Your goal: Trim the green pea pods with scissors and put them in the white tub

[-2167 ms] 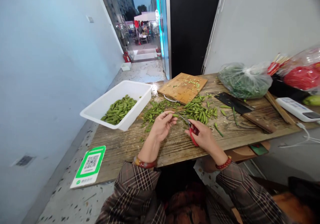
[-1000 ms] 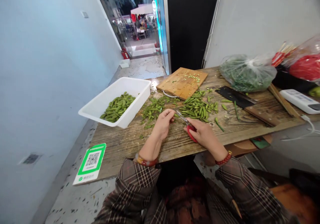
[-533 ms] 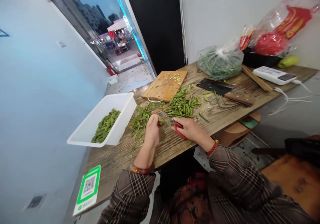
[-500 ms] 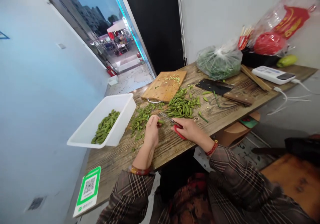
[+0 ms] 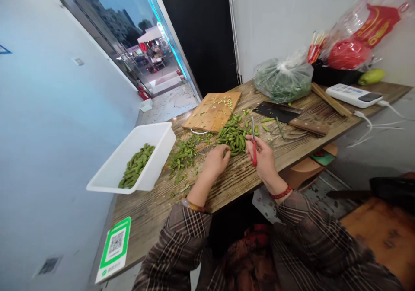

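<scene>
My right hand [image 5: 262, 155] is closed round the red handles of the scissors [image 5: 254, 146], whose blades point up and away over the table. My left hand [image 5: 216, 160] is at the near left edge of the pile of green pods [image 5: 235, 136], its fingers bent together; whatever is between them is hidden. Left of that hand lies a looser scatter of pods and trimmings [image 5: 183, 155]. A white tub [image 5: 164, 155] at the left holds more pods [image 5: 136, 165].
Beyond the pile is a wooden cutting board [image 5: 207, 111] with small bits on it. A cleaver [image 5: 275, 113] lies to the right, near a bag of greens [image 5: 282, 81] and a white power bank [image 5: 353, 95]. A green QR card [image 5: 115, 247] is at the near left.
My left hand has moved right to the pod pile. My right hand has shifted right, and the scissors have turned from pointing left to pointing away from me.
</scene>
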A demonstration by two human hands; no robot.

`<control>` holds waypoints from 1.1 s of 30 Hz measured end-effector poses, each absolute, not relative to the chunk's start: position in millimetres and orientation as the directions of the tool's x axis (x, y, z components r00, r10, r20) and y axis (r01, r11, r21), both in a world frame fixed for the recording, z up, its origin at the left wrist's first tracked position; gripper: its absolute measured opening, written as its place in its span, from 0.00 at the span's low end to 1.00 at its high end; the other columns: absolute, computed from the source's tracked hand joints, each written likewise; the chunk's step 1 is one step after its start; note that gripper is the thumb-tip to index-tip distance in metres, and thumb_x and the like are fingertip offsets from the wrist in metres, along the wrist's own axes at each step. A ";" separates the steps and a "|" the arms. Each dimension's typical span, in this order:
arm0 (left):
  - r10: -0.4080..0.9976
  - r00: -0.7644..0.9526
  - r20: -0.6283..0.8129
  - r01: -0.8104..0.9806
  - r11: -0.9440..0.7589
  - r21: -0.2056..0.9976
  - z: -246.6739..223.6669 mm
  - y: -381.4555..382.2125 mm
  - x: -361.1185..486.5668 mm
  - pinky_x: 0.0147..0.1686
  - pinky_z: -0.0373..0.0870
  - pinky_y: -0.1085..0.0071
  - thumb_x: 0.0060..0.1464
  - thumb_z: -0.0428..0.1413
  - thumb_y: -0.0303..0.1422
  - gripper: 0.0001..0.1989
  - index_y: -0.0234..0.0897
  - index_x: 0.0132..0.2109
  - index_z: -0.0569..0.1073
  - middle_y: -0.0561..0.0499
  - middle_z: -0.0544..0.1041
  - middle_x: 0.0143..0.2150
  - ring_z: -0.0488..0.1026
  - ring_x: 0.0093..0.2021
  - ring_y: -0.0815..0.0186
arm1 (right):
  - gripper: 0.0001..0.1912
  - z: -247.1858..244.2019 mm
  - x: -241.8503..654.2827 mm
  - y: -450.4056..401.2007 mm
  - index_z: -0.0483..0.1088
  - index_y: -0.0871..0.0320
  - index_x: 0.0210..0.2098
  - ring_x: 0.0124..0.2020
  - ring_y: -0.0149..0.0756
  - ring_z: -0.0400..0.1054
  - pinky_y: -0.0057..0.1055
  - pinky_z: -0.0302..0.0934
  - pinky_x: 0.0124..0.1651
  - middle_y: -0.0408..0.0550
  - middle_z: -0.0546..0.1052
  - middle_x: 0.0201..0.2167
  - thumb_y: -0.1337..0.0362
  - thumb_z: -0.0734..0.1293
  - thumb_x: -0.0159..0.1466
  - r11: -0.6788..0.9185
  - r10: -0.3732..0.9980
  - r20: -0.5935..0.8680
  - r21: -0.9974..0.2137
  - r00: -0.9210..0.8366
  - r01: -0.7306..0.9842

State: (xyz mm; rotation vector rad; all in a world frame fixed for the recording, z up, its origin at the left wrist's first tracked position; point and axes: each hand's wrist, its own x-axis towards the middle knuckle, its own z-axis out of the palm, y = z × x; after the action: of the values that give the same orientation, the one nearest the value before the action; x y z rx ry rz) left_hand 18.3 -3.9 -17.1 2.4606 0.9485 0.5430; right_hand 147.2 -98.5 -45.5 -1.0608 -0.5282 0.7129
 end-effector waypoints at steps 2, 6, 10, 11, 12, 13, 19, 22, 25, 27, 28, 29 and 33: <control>0.648 0.748 0.141 0.565 -0.734 0.376 -19.4 -5.4 17.6 0.46 0.66 0.65 0.54 0.54 0.31 0.06 0.38 0.39 0.74 0.45 0.76 0.40 0.72 0.42 0.60 | 0.24 -46.1 146.5 -96.7 0.70 0.59 0.45 0.17 0.23 0.56 0.21 0.52 0.19 0.36 0.66 0.20 0.50 0.70 0.55 0.306 0.748 0.063 -0.916 0.660 -0.259; 0.643 0.761 0.079 0.600 -0.746 0.289 -19.3 -3.9 11.5 0.45 0.66 0.65 0.54 0.55 0.31 0.06 0.37 0.39 0.75 0.44 0.76 0.40 0.72 0.43 0.59 | 0.23 -54.0 146.6 -92.1 0.71 0.58 0.44 0.19 0.25 0.58 0.22 0.53 0.20 0.38 0.68 0.20 0.50 0.70 0.55 0.284 0.762 0.106 -0.941 0.639 -0.183; 0.680 0.719 0.143 0.547 -0.681 0.486 -14.8 3.9 -3.5 0.42 0.65 0.67 0.51 0.57 0.30 0.02 0.36 0.33 0.73 0.48 0.75 0.35 0.70 0.39 0.62 | 0.21 -61.8 146.3 -91.1 0.73 0.57 0.46 0.25 0.30 0.66 0.26 0.61 0.28 0.43 0.74 0.26 0.52 0.69 0.57 0.244 0.794 0.256 -0.965 0.551 0.095; 0.702 0.694 0.161 0.518 -0.641 0.566 -13.4 5.4 -8.7 0.41 0.64 0.68 0.50 0.57 0.30 0.02 0.36 0.32 0.73 0.49 0.75 0.33 0.70 0.37 0.64 | 0.21 -62.3 145.6 -91.9 0.73 0.57 0.46 0.27 0.31 0.67 0.28 0.62 0.31 0.44 0.75 0.28 0.53 0.69 0.57 0.226 0.804 0.287 -0.958 0.521 0.178; 0.730 0.662 0.172 0.484 -0.591 0.646 -11.9 6.3 -14.0 0.39 0.64 0.70 0.48 0.58 0.30 0.03 0.35 0.32 0.72 0.51 0.74 0.32 0.69 0.36 0.65 | 0.21 -62.2 144.8 -92.9 0.73 0.57 0.46 0.28 0.32 0.68 0.29 0.63 0.33 0.45 0.76 0.30 0.53 0.69 0.57 0.208 0.815 0.311 -0.945 0.489 0.253; 0.761 0.626 0.172 0.445 -0.529 0.723 -10.6 6.2 -19.3 0.37 0.63 0.71 0.48 0.58 0.31 0.04 0.35 0.32 0.71 0.52 0.74 0.31 0.68 0.34 0.67 | 0.21 -61.7 143.7 -94.1 0.74 0.57 0.47 0.29 0.33 0.68 0.30 0.64 0.34 0.46 0.76 0.31 0.53 0.69 0.57 0.193 0.827 0.328 -0.928 0.457 0.318; 0.830 0.557 -0.007 0.178 -0.111 0.978 -6.9 -3.8 -36.9 0.22 0.55 0.76 0.50 0.58 0.41 0.15 0.34 0.40 0.71 0.51 0.75 0.30 0.59 0.21 0.74 | 0.22 -61.2 138.3 -96.6 0.72 0.58 0.49 0.24 0.31 0.62 0.29 0.61 0.28 0.45 0.72 0.27 0.54 0.69 0.58 0.267 0.868 0.447 -0.786 0.215 0.557; 0.808 0.587 0.038 0.165 -0.165 0.972 -5.9 -5.0 -38.3 0.23 0.54 0.76 0.52 0.57 0.41 0.14 0.33 0.36 0.73 0.52 0.73 0.28 0.58 0.22 0.75 | 0.23 -63.4 137.2 -95.3 0.71 0.57 0.50 0.25 0.30 0.62 0.29 0.61 0.30 0.45 0.71 0.28 0.54 0.69 0.59 0.338 0.866 0.487 -0.735 0.112 0.587; 0.745 0.659 0.098 0.186 -0.288 0.939 -4.9 -3.7 -38.8 0.28 0.58 0.75 0.54 0.56 0.40 0.14 0.32 0.31 0.74 0.52 0.72 0.27 0.62 0.26 0.72 | 0.23 -64.7 137.1 -95.0 0.70 0.57 0.51 0.26 0.31 0.63 0.29 0.62 0.30 0.45 0.72 0.30 0.54 0.70 0.58 0.366 0.864 0.499 -0.720 0.073 0.590; 0.700 0.705 0.115 0.189 -0.342 0.921 -4.1 -3.4 -38.7 0.32 0.60 0.74 0.54 0.55 0.40 0.14 0.32 0.30 0.74 0.51 0.73 0.27 0.65 0.29 0.70 | 0.24 -64.7 137.2 -95.4 0.70 0.57 0.51 0.27 0.31 0.63 0.29 0.62 0.30 0.46 0.71 0.31 0.55 0.70 0.58 0.376 0.860 0.505 -0.715 0.064 0.589; 0.681 0.723 0.116 0.192 -0.359 0.913 -3.6 -3.6 -38.6 0.34 0.61 0.74 0.54 0.55 0.39 0.14 0.32 0.30 0.74 0.51 0.73 0.27 0.66 0.30 0.70 | 0.24 -64.6 137.2 -95.6 0.69 0.57 0.51 0.27 0.31 0.63 0.29 0.62 0.30 0.46 0.71 0.31 0.55 0.70 0.58 0.382 0.859 0.509 -0.715 0.062 0.586; 0.666 0.737 0.114 0.198 -0.374 0.906 -2.9 -4.0 -38.6 0.35 0.61 0.73 0.54 0.55 0.39 0.14 0.32 0.29 0.74 0.51 0.73 0.27 0.67 0.31 0.69 | 0.24 -64.4 137.2 -95.9 0.69 0.57 0.52 0.27 0.31 0.63 0.30 0.62 0.30 0.46 0.71 0.31 0.55 0.70 0.58 0.388 0.857 0.512 -0.716 0.058 0.580; 0.621 0.775 0.118 0.205 -0.424 0.882 -0.8 -5.2 -39.1 0.35 0.61 0.73 0.56 0.54 0.40 0.15 0.33 0.28 0.74 0.52 0.73 0.26 0.67 0.30 0.69 | 0.24 -63.0 137.2 -96.7 0.70 0.57 0.51 0.26 0.31 0.62 0.29 0.62 0.29 0.45 0.71 0.30 0.53 0.69 0.59 0.398 0.859 0.509 -0.728 0.051 0.558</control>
State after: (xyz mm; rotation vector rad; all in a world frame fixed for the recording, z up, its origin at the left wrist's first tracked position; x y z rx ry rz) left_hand -39.1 -5.2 -0.8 1.9934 0.6202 0.5372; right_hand 137.2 -96.7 -63.0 -1.2767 -1.6266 0.3669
